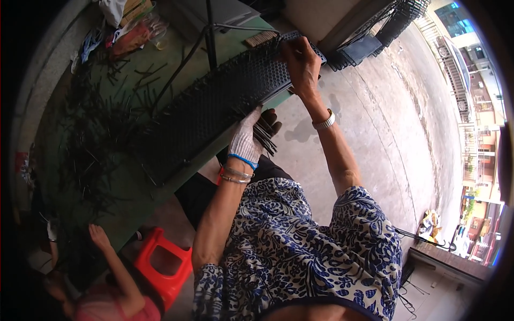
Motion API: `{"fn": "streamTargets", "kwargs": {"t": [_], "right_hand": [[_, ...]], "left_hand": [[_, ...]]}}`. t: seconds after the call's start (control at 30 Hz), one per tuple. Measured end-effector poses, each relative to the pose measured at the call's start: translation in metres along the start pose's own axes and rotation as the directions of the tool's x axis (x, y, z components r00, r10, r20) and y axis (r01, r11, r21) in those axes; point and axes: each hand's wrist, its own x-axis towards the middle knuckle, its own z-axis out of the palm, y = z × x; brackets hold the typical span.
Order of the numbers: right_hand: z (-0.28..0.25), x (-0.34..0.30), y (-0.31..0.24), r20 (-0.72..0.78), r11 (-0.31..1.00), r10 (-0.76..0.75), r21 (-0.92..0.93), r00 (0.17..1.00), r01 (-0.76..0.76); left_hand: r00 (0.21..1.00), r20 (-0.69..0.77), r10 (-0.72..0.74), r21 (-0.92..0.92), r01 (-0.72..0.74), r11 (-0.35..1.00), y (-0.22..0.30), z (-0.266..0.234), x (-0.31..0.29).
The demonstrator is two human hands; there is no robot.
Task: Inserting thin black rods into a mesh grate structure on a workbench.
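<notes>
The black perforated panel point(214, 101) lies on the green table point(134, 198), its long side running along the table's near edge and its far end overhanging the corner. The right hand point(301, 65), bare, presses flat on the panel's far end, fingers together over the edge. The left hand point(246, 140), in a white glove, is closed around a bundle of thin black rods point(266, 134) just below the panel's near edge, beside the table rim. Loose rods point(91, 139) are scattered over the table's left part. Open concrete floor point(385, 134) extends to the right of both arms. Another person's hand point(98, 235) rests at the table's lower edge, near a red stool point(163, 265).
</notes>
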Motion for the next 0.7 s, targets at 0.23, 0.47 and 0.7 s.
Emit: {"fn": "streamTargets", "kwargs": {"t": [0.23, 0.47, 0.7], "right_hand": [[0.025, 0.01, 0.025, -0.091, 0.986, -0.142, -0.098, 0.986, 0.133], [0.027, 0.01, 0.023, -0.096, 0.961, -0.18, -0.228, 0.979, 0.154], [0.031, 0.003, 0.028, -0.04, 0.967, -0.116, -0.233, 0.992, 0.103]], "left_hand": [[0.991, 0.094, -0.092, -0.023, 0.094, 0.995, -0.003, -0.009, -0.005], [0.998, 0.015, -0.058, -0.019, 0.058, 0.998, -0.008, -0.015, -0.002], [1.0, -0.025, -0.016, 0.046, 0.017, 0.999, -0.001, -0.003, -0.011]]}}
